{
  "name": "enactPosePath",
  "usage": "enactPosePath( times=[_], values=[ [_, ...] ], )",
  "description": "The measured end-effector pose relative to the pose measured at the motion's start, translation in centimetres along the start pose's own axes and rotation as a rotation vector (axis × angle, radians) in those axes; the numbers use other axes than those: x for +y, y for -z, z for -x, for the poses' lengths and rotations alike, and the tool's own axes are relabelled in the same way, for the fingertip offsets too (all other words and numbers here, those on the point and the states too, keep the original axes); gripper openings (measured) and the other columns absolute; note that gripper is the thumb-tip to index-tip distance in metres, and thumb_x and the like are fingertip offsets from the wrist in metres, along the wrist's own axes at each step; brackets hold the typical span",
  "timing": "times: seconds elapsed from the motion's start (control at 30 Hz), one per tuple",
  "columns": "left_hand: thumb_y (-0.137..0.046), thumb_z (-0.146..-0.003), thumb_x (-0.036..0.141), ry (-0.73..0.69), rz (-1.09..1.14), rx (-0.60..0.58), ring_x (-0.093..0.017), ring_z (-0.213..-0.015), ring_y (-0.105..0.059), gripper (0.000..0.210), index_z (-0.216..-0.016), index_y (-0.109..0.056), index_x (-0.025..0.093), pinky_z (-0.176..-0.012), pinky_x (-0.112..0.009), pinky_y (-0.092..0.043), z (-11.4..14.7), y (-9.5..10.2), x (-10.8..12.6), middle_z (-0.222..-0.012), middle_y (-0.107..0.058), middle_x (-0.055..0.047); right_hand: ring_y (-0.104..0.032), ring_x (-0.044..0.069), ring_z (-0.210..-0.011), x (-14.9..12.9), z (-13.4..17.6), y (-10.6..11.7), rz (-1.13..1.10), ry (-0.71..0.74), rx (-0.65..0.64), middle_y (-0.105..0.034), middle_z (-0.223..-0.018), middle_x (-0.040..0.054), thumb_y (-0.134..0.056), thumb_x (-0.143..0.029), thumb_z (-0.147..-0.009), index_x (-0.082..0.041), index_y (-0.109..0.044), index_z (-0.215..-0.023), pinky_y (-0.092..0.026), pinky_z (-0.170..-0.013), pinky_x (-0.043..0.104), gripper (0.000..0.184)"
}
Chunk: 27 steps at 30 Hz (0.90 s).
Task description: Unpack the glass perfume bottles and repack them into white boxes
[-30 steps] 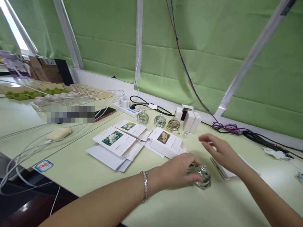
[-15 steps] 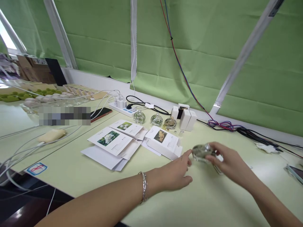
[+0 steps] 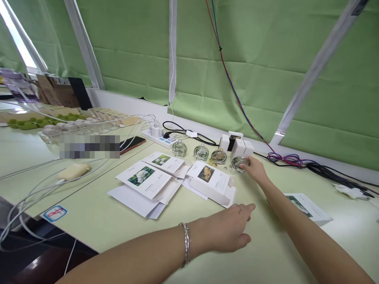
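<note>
Right grip (image 3: 256,169) in a pinch on bottle (image 3: 237,163), white boxes (image 3: 238,150) behind (left grip (image 3: 226,229) spread)

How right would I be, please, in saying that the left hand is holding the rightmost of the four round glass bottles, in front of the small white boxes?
The hand is wrong: the head view shows the right hand holding the rightmost round glass bottle, in front of the small white boxes.
</note>
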<state>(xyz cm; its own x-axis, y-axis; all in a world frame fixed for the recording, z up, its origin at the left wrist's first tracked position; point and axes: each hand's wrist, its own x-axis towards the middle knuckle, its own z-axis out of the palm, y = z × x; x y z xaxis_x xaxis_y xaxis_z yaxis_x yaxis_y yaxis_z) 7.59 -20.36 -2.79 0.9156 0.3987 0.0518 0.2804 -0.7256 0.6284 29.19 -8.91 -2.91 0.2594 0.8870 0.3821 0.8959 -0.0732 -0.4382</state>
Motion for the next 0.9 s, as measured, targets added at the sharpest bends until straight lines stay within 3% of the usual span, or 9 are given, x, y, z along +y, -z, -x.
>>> enactPosePath(
  times=[0.33, 0.47, 0.53, 0.63, 0.7, 0.8, 0.9],
  values=[
    [-0.052, -0.079, 0.025, -0.003, 0.004, 0.012, -0.027, -0.107, -0.049, 0.069, -0.139, -0.021, 0.012, -0.088, -0.038, -0.042, -0.2, -0.2, -0.3, -0.118, -0.052, -0.015, -0.063, 0.016, -0.087, -0.5, 1.0, -0.8, -0.146, 0.05, -0.054, -0.066, -0.1, 0.0057, -0.048, -0.017, -0.075, -0.018, -0.054, -0.103, -0.047, -0.077, 0.029, 0.028],
    [-0.052, -0.079, 0.025, -0.013, -0.008, 0.017, -0.026, -0.106, -0.05, 0.068, -0.139, -0.022, 0.011, -0.087, -0.037, -0.042, -0.2, -0.1, -0.2, -0.117, -0.053, -0.015, -0.06, 0.021, -0.093, -0.3, 2.8, -0.6, -0.136, 0.042, 0.004, -0.058, -0.112, 0.0135, -0.044, -0.02, -0.078, -0.014, -0.045, -0.112, -0.045, -0.081, 0.036, 0.035],
    [-0.051, -0.08, 0.025, -0.01, -0.015, 0.015, -0.026, -0.107, -0.049, 0.068, -0.139, -0.021, 0.01, -0.088, -0.037, -0.041, -0.1, -0.1, -0.1, -0.117, -0.052, -0.015, -0.059, 0.023, -0.088, -0.5, 3.8, -0.7, -0.118, 0.036, 0.012, -0.06, -0.103, 0.0149, -0.042, -0.024, -0.079, -0.013, -0.045, -0.107, -0.045, -0.079, 0.038, 0.03],
    [-0.05, -0.08, 0.026, 0.0, -0.017, 0.008, -0.026, -0.108, -0.048, 0.068, -0.139, -0.021, 0.01, -0.089, -0.035, -0.041, -0.1, -0.1, -0.1, -0.119, -0.051, -0.014, -0.06, 0.02, -0.076, -1.2, 5.0, -0.9, -0.118, 0.072, -0.053, -0.063, -0.085, 0.0086, -0.039, -0.025, -0.08, -0.016, -0.049, -0.094, -0.047, -0.073, 0.034, 0.019],
    [-0.05, -0.081, 0.025, 0.002, -0.016, 0.01, -0.025, -0.107, -0.049, 0.067, -0.139, -0.02, 0.011, -0.088, -0.034, -0.041, 0.0, 0.0, -0.1, -0.119, -0.051, -0.014, -0.061, 0.018, -0.076, -1.8, 5.5, -0.7, -0.122, 0.106, -0.094, -0.064, -0.085, 0.0062, -0.037, -0.023, -0.08, -0.017, -0.049, -0.091, -0.047, -0.073, 0.032, 0.017],
    [-0.05, -0.081, 0.024, -0.016, -0.05, 0.01, -0.024, -0.103, -0.05, 0.059, -0.134, -0.03, 0.013, -0.084, -0.033, -0.043, 0.1, 0.3, 0.1, -0.113, -0.052, -0.013, -0.06, 0.019, -0.085, -2.0, 6.1, 1.0, -0.108, 0.156, -0.131, -0.064, -0.094, 0.0076, -0.036, -0.021, -0.08, -0.018, -0.051, -0.093, -0.047, -0.078, 0.034, 0.021],
    [-0.05, -0.081, 0.021, -0.055, -0.127, -0.008, -0.024, -0.099, -0.052, 0.045, -0.124, -0.043, 0.013, -0.082, -0.032, -0.043, 0.1, 0.7, 0.3, -0.106, -0.053, -0.012, -0.056, 0.022, -0.1, 0.2, 6.5, 4.5, -0.073, 0.23, -0.176, -0.062, -0.104, 0.0089, -0.038, -0.021, -0.077, -0.018, -0.056, -0.095, -0.043, -0.089, 0.04, 0.025]
  ],
)
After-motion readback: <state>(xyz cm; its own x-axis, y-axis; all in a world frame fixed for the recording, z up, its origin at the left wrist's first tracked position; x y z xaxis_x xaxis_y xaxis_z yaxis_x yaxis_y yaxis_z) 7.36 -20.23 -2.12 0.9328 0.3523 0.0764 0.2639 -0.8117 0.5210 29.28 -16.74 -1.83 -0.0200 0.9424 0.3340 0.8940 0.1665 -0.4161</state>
